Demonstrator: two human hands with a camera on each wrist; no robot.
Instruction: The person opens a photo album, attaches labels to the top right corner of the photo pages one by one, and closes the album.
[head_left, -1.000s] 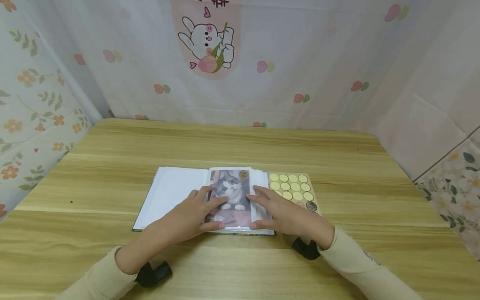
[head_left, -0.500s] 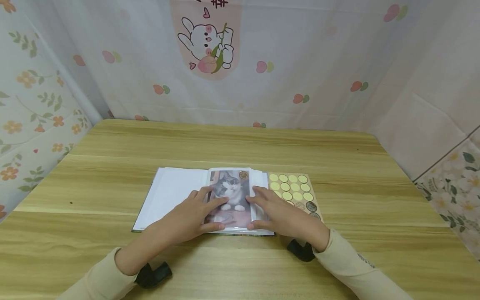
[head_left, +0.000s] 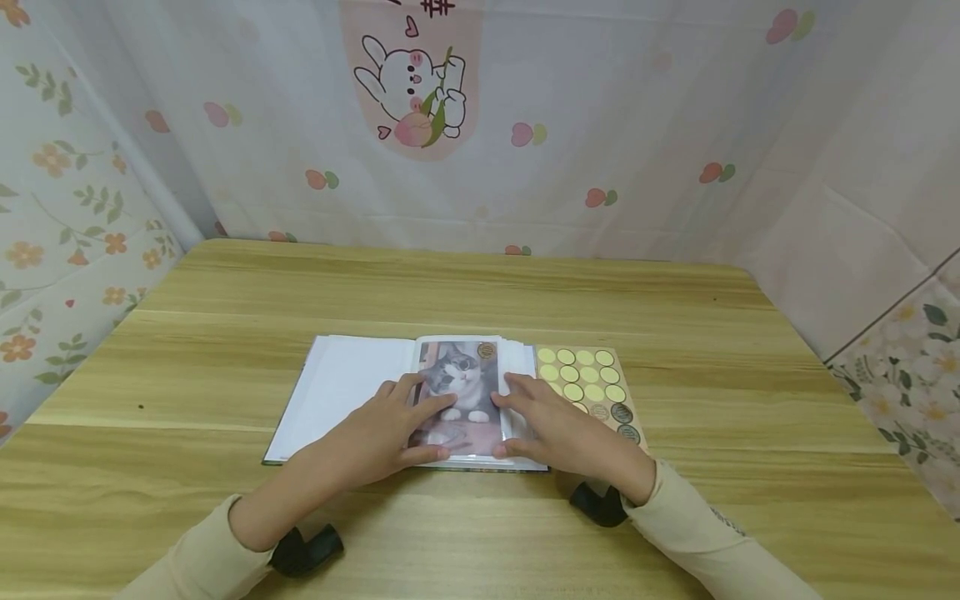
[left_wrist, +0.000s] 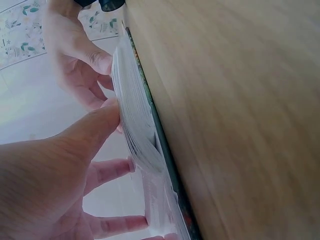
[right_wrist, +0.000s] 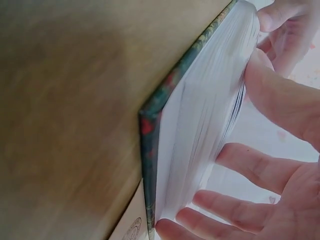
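Note:
A photo album (head_left: 352,387) lies open on the wooden table, its inside cover white. On its right side a cat photo (head_left: 467,433) shows in a clear sleeve, with a round brown sticker (head_left: 487,350) in the photo's top right corner. My left hand (head_left: 378,429) rests on the photo's left part, fingers spread. Along the photo's right edge lies my right hand (head_left: 558,425), fingertips touching the page. In the right wrist view the stack of pages (right_wrist: 205,110) sits thick above the green patterned cover (right_wrist: 165,90); both thumbs press near each other at the front edge.
A sheet of round gold stickers (head_left: 592,375) lies against the album's right side, partly hidden by the right hand; some circles on it are dark. Black wrist mounts (head_left: 306,550) hang under both forearms. A printed curtain (head_left: 555,192) hangs behind the table (head_left: 450,292).
My right hand and forearm have shifted slightly left, showing more of the sticker sheet's dark circles. The left hand and the album stay where they were.

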